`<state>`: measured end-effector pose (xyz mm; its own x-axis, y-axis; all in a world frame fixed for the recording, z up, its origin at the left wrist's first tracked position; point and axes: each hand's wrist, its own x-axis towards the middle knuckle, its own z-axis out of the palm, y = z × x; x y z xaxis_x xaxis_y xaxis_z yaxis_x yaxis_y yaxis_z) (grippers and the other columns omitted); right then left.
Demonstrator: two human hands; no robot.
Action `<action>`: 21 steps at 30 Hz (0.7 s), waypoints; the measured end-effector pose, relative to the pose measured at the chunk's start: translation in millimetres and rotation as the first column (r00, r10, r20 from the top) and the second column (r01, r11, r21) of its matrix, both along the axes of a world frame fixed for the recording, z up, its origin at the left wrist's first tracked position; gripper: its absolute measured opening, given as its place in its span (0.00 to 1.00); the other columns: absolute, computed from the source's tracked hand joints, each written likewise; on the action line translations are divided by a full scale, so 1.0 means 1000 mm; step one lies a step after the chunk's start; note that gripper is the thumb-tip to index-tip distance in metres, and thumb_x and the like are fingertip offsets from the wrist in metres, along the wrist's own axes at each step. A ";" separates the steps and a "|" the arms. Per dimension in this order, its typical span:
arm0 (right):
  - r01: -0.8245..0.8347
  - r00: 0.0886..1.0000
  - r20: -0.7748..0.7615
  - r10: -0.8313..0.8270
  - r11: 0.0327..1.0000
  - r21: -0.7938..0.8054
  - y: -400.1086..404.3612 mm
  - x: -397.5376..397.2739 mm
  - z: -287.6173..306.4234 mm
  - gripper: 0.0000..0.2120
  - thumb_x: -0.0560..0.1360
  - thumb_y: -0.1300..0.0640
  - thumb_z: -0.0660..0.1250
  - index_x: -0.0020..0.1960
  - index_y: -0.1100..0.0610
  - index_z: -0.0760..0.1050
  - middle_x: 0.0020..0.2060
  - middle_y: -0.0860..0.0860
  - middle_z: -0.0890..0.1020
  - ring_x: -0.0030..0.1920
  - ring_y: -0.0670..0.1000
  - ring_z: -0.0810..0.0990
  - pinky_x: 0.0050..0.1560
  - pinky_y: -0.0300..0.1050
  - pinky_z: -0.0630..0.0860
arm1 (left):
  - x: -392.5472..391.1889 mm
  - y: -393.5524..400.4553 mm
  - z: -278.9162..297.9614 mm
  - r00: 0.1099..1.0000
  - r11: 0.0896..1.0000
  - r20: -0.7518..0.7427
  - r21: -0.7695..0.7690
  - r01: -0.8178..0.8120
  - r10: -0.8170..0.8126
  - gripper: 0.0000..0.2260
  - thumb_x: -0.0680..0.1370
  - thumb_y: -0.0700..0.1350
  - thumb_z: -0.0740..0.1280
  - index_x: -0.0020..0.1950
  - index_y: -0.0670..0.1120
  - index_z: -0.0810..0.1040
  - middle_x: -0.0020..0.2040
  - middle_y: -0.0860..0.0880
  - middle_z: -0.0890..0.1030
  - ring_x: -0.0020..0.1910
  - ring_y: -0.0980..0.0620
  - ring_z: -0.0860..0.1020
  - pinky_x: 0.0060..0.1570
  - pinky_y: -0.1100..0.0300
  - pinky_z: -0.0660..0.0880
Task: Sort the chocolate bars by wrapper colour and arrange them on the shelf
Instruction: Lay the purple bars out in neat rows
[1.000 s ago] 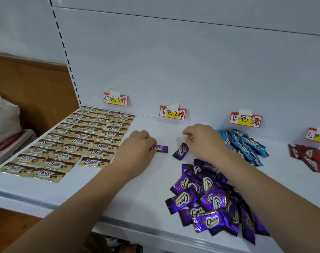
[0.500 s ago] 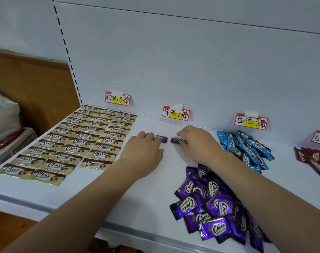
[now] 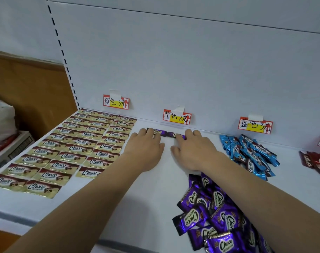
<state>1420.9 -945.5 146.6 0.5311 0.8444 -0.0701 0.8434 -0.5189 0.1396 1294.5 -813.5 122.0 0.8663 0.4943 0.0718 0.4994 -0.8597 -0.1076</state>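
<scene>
Two purple bars lie end to end at the back of the white shelf (image 3: 137, 207), under the purple price label (image 3: 176, 117). My left hand (image 3: 145, 148) lies flat with its fingertips on the left purple bar (image 3: 160, 132). My right hand (image 3: 193, 152) lies flat with its fingertips on the right purple bar (image 3: 172, 134). A loose pile of purple bars (image 3: 215, 216) sits at the front, partly under my right forearm. Gold-brown bars (image 3: 73, 148) lie in neat rows on the left.
A heap of blue bars (image 3: 250, 154) lies below the blue label (image 3: 255, 126), and red bars (image 3: 316, 163) are at the right edge. The brown label (image 3: 116, 102) hangs on the back panel. A white plastic bag (image 3: 0, 121) sits off the shelf's left end.
Both hands have slid toward the back panel, each taking a purple bar along. The two bars now lie in a line under the purple label.
</scene>
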 end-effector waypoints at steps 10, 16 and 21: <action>0.042 0.997 0.060 -0.042 0.999 -0.009 0.020 0.014 -0.008 0.36 0.81 0.31 0.41 0.80 0.50 0.59 0.74 0.54 0.66 0.74 0.59 0.62 0.68 0.62 0.67 | 0.025 0.024 -0.005 0.999 0.996 -0.011 -0.074 -0.050 0.050 0.32 0.85 0.63 0.45 0.83 0.45 0.57 0.81 0.43 0.61 0.80 0.42 0.58 0.76 0.43 0.62; 0.058 0.996 0.062 -0.057 0.998 -0.016 0.022 0.016 -0.008 0.37 0.81 0.30 0.39 0.83 0.49 0.54 0.78 0.54 0.61 0.78 0.59 0.58 0.72 0.64 0.64 | 0.027 0.025 -0.006 0.998 0.994 -0.015 -0.088 -0.067 0.066 0.32 0.84 0.63 0.44 0.84 0.46 0.56 0.83 0.43 0.57 0.82 0.41 0.55 0.78 0.42 0.59; 0.064 0.996 0.056 -0.062 0.997 -0.033 0.023 0.016 -0.008 0.37 0.81 0.30 0.39 0.83 0.49 0.53 0.78 0.55 0.60 0.78 0.59 0.57 0.73 0.64 0.64 | 0.026 0.024 -0.005 0.998 0.994 -0.007 -0.088 -0.067 0.067 0.32 0.85 0.63 0.44 0.84 0.47 0.57 0.83 0.43 0.58 0.81 0.41 0.56 0.77 0.41 0.59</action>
